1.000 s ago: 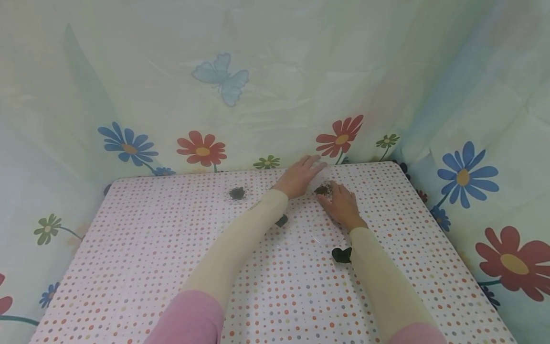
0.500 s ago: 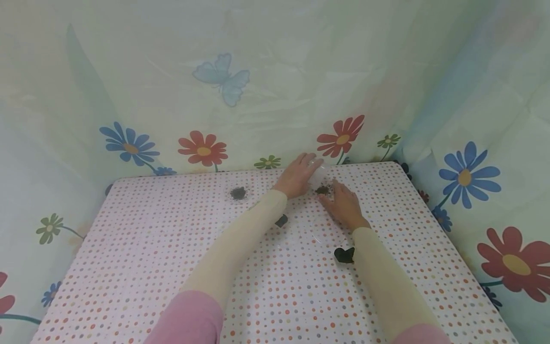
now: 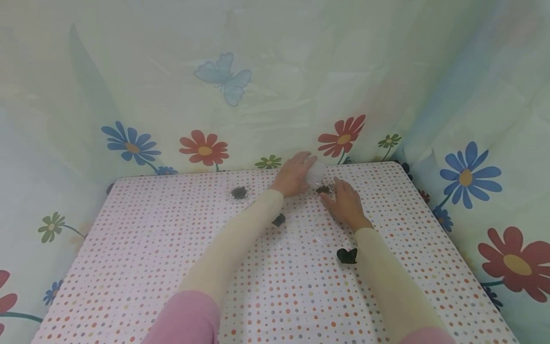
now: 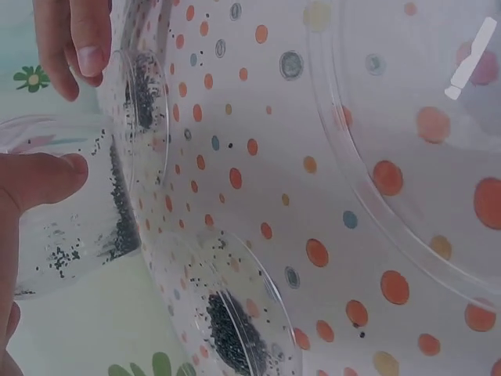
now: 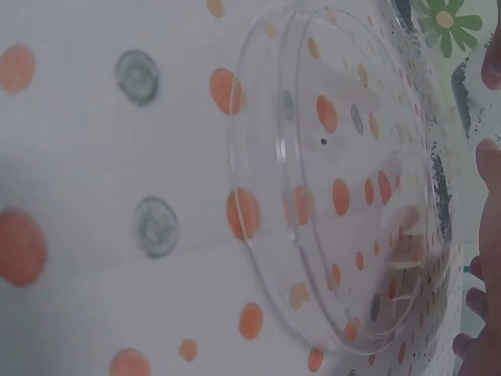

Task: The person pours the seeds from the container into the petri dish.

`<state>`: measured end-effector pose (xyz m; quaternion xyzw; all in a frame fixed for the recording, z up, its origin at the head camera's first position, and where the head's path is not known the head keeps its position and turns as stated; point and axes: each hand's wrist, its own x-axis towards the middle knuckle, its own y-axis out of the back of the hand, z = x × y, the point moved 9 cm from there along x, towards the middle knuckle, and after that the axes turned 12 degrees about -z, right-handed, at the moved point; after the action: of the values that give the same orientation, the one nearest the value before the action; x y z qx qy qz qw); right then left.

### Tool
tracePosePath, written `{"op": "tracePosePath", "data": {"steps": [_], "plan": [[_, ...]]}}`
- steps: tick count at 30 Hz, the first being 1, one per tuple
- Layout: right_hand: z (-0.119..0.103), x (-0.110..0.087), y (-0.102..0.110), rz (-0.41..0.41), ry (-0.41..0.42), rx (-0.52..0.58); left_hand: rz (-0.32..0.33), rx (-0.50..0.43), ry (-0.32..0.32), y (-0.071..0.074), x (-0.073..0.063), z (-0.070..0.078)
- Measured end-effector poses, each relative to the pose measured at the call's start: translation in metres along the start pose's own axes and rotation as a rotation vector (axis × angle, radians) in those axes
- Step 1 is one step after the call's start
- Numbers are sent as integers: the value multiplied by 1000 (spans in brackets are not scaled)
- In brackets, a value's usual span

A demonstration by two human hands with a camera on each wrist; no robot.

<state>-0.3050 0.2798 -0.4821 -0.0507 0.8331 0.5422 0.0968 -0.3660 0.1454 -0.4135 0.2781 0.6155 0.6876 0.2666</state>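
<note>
My left hand (image 3: 294, 174) grips a clear container (image 4: 74, 227) above the far part of the table. Its thumb lies against the see-through wall; tiny black grains cling inside and gather along the lower side. Just right of it, a clear dish (image 4: 160, 149) bears a small pile of dark grains (image 3: 323, 190). Around that dish's near right side is my right hand (image 3: 345, 203), thumb and fingers loosely spread; whether they touch the rim cannot be told. Further left stands another clear dish (image 4: 293, 337) with a heap of black grains (image 3: 238, 192).
Larger in the right wrist view, a clear round dish (image 5: 293, 188) rests on the dotted tablecloth (image 3: 142, 267), nearer than the piles. Stray grains dot the cloth. A flowered curtain (image 3: 275, 95) rises behind the table. A dark piece (image 3: 347, 256) shows beside the right forearm.
My left hand has shifted slightly left with the clear container, drawing it away from above the right pile. The right hand has barely moved, a touch to the right.
</note>
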Motion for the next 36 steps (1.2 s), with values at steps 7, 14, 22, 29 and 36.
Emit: {"op": "tracePosePath", "data": {"steps": [7,14,22,29,36], "plan": [[-3,-1,2,13,13,-2,21,-29,-10,3,-8,-3],[-6,-3,4,29,40,-11,57,-62,-38,11,-13,0],[-8,-6,5,42,46,-13,66,-86,-47,17,-17,4],[-10,-9,8,42,60,-12,70,-91,-43,24,-22,3],[-17,-12,10,60,102,-66,81,-129,-59,27,-27,2]]}}
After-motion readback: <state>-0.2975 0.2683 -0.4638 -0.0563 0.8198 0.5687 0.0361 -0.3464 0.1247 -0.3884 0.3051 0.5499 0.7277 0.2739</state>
